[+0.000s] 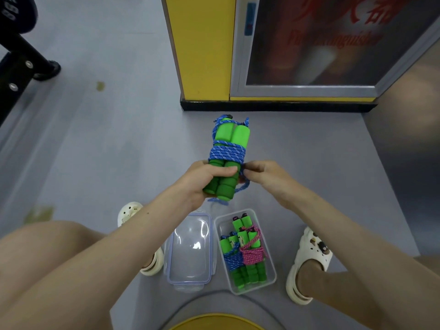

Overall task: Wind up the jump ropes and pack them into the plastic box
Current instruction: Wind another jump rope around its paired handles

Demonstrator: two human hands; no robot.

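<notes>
Our left hand [204, 179] grips the green foam handles [240, 136] and our right hand [264, 177] pinches the blue woven rope [227, 152], so we should tuck its end, then fill the clear plastic box [225, 226].

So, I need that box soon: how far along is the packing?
A blue-corded rope and a pink-corded rope lie wound in the plastic box. The left hand grips a third bundle while the right hand pinches its loose end. Remaining: secure that end, pack it, fit the lid.
</notes>
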